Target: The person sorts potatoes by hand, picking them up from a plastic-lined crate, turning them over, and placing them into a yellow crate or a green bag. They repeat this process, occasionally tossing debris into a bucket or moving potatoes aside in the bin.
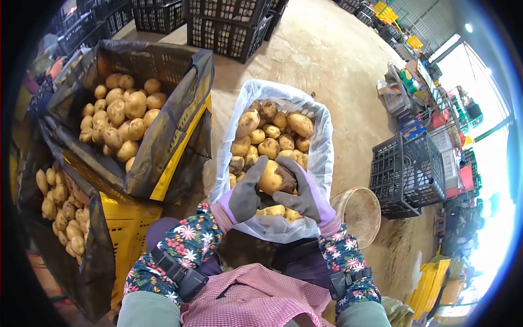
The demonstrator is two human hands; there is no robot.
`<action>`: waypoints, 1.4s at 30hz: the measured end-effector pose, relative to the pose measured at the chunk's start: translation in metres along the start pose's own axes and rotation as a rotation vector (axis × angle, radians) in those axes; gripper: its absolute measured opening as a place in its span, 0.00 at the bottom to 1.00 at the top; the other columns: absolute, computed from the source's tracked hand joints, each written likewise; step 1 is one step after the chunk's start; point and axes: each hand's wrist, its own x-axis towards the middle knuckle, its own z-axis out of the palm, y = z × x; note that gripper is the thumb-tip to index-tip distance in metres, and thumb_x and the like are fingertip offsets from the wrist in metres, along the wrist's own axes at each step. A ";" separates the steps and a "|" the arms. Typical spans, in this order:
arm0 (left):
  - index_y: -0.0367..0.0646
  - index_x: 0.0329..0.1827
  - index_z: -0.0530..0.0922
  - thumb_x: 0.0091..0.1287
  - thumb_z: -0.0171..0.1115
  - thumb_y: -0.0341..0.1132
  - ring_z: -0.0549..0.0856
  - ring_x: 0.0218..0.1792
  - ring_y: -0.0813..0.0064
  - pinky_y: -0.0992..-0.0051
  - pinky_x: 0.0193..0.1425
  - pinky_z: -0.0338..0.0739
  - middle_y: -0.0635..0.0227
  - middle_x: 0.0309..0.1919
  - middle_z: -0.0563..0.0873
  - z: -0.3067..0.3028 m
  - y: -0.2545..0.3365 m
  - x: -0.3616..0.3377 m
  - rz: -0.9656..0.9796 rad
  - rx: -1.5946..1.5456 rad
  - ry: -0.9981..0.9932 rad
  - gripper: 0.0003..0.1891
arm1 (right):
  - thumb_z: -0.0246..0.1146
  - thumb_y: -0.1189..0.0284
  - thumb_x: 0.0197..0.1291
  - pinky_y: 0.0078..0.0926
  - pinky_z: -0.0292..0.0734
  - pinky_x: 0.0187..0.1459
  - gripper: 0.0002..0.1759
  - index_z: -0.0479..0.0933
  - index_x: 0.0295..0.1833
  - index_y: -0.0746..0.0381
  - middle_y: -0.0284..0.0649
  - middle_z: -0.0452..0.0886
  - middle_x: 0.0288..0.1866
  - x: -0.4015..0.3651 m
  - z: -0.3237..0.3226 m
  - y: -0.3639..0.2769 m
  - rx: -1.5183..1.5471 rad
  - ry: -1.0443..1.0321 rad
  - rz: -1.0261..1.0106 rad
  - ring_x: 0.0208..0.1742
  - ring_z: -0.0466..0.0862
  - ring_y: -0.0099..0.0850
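Between my two gloved hands is a large potato (271,177) with a dark, dirty patch on its right side. My left hand (246,191) grips it from the left and my right hand (303,191) from the right. Both hands wear grey gloves with purple cuffs. They are above a crate lined with translucent white plastic (328,158), which holds many potatoes (269,147), some smeared with dark soil.
At the left stand two yellow crates (126,220) with dark liners, both holding potatoes (117,113). A round bucket (362,216) is right of the white-lined crate. Black crates (408,174) are stacked at right, and more black crates (223,37) at the top.
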 end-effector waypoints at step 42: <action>0.42 0.63 0.67 0.73 0.52 0.47 0.80 0.55 0.67 0.67 0.57 0.79 0.62 0.54 0.77 0.011 -0.015 0.017 0.448 0.531 0.362 0.23 | 0.61 0.63 0.67 0.28 0.69 0.63 0.27 0.68 0.66 0.68 0.48 0.75 0.61 0.018 -0.001 0.027 -0.316 0.218 -0.398 0.64 0.74 0.31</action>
